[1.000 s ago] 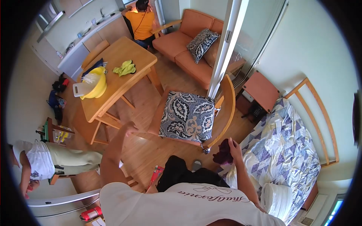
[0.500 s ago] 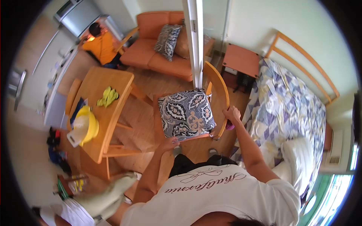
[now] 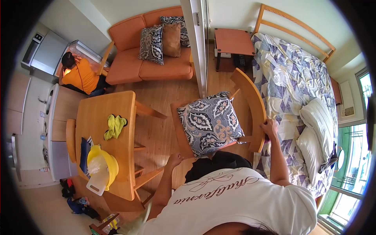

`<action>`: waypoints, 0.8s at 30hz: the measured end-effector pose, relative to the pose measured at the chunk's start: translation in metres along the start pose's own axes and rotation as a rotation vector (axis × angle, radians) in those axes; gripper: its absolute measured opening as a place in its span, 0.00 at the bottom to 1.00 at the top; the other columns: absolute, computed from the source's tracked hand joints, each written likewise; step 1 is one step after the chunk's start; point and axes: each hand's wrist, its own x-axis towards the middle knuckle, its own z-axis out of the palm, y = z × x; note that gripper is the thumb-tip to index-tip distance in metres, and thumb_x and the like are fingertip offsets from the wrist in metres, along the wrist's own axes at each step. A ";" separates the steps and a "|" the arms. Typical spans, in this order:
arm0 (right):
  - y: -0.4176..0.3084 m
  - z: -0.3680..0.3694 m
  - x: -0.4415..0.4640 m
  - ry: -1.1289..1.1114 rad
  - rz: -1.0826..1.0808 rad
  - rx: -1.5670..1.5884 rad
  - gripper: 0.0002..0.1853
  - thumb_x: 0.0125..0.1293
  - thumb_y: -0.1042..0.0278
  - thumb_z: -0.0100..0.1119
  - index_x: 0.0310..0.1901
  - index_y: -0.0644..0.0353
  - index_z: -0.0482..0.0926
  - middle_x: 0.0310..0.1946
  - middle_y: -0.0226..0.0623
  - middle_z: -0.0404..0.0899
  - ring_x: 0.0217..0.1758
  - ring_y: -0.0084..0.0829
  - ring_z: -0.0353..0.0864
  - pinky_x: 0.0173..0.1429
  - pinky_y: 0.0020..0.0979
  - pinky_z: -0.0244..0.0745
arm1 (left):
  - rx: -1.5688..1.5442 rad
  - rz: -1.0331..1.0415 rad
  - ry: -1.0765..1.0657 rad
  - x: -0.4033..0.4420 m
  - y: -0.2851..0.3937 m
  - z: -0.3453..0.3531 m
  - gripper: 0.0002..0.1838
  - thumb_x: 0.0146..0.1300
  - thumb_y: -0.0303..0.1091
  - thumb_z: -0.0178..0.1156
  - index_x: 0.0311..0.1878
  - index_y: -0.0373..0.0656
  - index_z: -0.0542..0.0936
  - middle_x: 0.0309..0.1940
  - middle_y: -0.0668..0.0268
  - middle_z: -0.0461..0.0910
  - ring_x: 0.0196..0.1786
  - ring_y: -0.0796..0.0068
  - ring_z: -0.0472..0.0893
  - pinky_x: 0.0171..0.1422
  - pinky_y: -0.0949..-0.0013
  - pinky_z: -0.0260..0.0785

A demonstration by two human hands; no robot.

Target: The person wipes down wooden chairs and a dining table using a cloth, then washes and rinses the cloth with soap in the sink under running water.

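Observation:
A wooden chair stands in front of me, with a grey paisley cushion on its orange seat. My right hand is closed on the outer edge of the curved backrest. A bit of purple material shows just under that hand, mostly hidden by it. Close to the seat's left front corner, my left hand has its fingers curled in, and nothing shows in it. It appears slightly apart from the seat.
A wooden table at left bears a yellow bowl, white board and lime-green cloth. A bed lies right. A sliding-door frame stands ahead, near an orange sofa. A person in orange crouches far left.
The chair has shifted right and turned, my right hand moving with its backrest. My left hand has come off the seat's edge. The person at lower left has mostly left view.

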 end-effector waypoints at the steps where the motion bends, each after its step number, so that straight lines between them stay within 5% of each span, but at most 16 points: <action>1: 0.001 -0.002 -0.013 -0.003 0.008 -0.005 0.21 0.43 0.49 0.63 0.32 0.60 0.80 0.33 0.46 0.81 0.39 0.45 0.80 0.44 0.43 0.73 | -0.001 0.001 -0.010 0.003 -0.001 -0.009 0.20 0.54 0.44 0.62 0.42 0.36 0.79 0.35 0.50 0.80 0.40 0.54 0.80 0.43 0.61 0.71; 4: -0.024 -0.009 -0.023 -0.052 0.143 -0.037 0.20 0.42 0.51 0.64 0.31 0.60 0.80 0.31 0.46 0.81 0.38 0.44 0.81 0.42 0.43 0.73 | -0.016 -0.103 -0.085 0.042 0.004 -0.055 0.22 0.55 0.44 0.61 0.46 0.35 0.78 0.40 0.48 0.80 0.44 0.55 0.80 0.46 0.62 0.71; 9: 0.010 -0.007 -0.071 0.052 0.224 0.019 0.19 0.40 0.55 0.66 0.31 0.61 0.81 0.27 0.46 0.81 0.33 0.45 0.81 0.40 0.41 0.75 | -0.004 0.015 -0.077 0.055 0.027 -0.050 0.24 0.58 0.41 0.60 0.54 0.34 0.74 0.45 0.50 0.79 0.49 0.60 0.79 0.52 0.66 0.71; 10: -0.029 0.000 -0.053 0.061 0.269 0.017 0.20 0.40 0.55 0.66 0.32 0.61 0.81 0.28 0.46 0.81 0.33 0.45 0.81 0.40 0.41 0.75 | -0.008 0.008 -0.097 0.087 0.018 -0.086 0.24 0.58 0.41 0.60 0.54 0.34 0.74 0.45 0.50 0.79 0.49 0.60 0.79 0.52 0.66 0.71; 12: -0.013 -0.006 -0.066 0.035 0.297 0.068 0.19 0.39 0.55 0.66 0.32 0.61 0.81 0.27 0.45 0.81 0.32 0.44 0.81 0.40 0.41 0.75 | 0.004 0.014 -0.174 0.091 0.034 -0.082 0.26 0.58 0.41 0.58 0.55 0.34 0.73 0.51 0.47 0.76 0.55 0.54 0.75 0.57 0.63 0.67; 24: -0.030 -0.009 -0.094 0.117 0.530 -0.011 0.18 0.38 0.56 0.66 0.31 0.58 0.83 0.28 0.42 0.82 0.32 0.42 0.81 0.38 0.38 0.74 | 0.112 0.091 -0.263 0.139 0.005 -0.097 0.25 0.54 0.41 0.60 0.52 0.35 0.75 0.49 0.47 0.76 0.54 0.53 0.76 0.57 0.61 0.67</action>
